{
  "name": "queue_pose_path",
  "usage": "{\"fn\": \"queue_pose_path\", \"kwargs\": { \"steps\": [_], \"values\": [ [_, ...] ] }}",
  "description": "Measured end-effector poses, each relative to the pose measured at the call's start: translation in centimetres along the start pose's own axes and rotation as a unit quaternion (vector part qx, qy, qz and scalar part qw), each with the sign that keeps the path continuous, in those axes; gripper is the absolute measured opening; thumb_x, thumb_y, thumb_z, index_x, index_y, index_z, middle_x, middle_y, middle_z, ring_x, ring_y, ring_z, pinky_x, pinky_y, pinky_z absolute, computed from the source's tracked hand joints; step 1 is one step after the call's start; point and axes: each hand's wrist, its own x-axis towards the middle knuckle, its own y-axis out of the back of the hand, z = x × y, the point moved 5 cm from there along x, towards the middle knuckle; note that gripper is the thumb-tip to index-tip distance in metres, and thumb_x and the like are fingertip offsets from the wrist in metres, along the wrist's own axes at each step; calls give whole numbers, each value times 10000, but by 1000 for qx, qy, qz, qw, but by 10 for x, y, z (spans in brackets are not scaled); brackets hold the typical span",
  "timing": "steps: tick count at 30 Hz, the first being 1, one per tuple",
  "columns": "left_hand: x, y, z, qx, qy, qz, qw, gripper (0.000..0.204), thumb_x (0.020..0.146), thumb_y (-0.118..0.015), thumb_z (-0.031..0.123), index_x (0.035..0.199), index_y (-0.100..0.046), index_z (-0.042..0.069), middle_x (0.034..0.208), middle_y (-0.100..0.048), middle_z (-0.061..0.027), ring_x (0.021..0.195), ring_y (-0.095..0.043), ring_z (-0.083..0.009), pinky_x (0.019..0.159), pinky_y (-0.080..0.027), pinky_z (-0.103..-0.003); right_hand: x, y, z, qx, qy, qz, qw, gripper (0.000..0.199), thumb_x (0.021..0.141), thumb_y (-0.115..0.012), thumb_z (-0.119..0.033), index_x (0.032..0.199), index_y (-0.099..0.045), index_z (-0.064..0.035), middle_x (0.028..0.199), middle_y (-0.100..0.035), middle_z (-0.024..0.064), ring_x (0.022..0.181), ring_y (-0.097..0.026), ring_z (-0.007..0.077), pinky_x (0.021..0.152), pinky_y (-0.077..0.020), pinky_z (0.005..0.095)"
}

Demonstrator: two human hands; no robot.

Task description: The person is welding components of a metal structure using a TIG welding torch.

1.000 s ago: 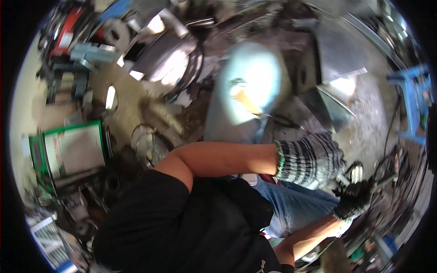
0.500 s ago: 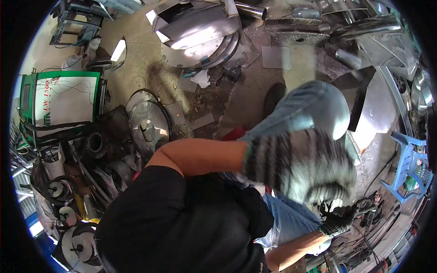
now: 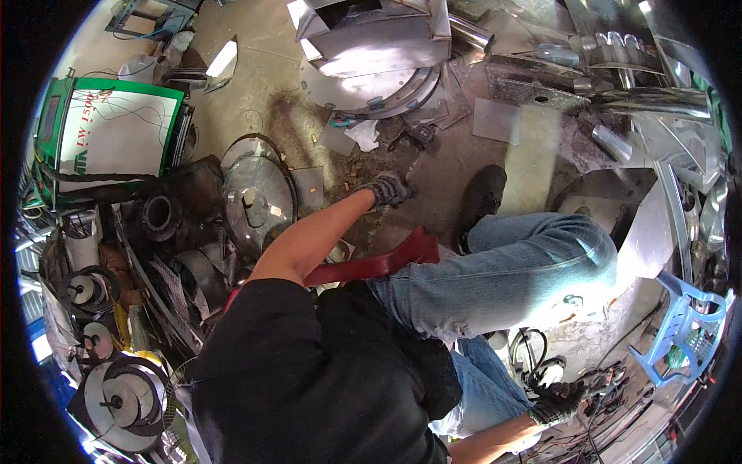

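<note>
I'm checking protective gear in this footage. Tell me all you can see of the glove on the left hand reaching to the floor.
The glove is a knitted work glove, speckled grey and dark, looking like cotton yarn. It covers the left hand to the wrist; the forearm above is bare. The arm is stretched forward, and the gloved hand rests low by the concrete floor, near small scraps. Whether the fingers hold anything cannot be told.

Grey knitted left glove, dark right glove, blue jeans, red stool, green-and-white machine, blue plastic chair.
</note>
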Motion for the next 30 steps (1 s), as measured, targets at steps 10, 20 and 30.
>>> {"fn": "queue_pose_path", "kwargs": {
  "steps": [10,20,30],
  "values": [
    [-4,-54,-86,189,-19,-77,979,527,1022,-574,494,1234,-775,55,1212,-775,-238,1030,-749,-430,919,-569,-527,-2,-15,-3,-111,63,39,991,295,1110,-643,-340,953,-726,-105,666,-566,-47,491,-434,89,470,-352,286],
    [20,-7,-30,62,-115,-28,991,526,945,-707,467,1213,-805,25,1092,-812,-165,990,-755,-311,887,-582,-431,-21,13,-144,-295,432,211,826,310,1069,-704,-170,1344,-732,-28,1013,-719,3,881,-621,127,796,-513,295],
    [3,48,129,79,-166,41,982,501,958,-711,444,1210,-803,21,1105,-810,-166,1007,-756,-308,897,-584,-428,13,206,-72,-350,138,341,861,301,985,-791,-218,1252,-741,-87,997,-756,32,812,-707,234,722,-567,415]
  ]
}}
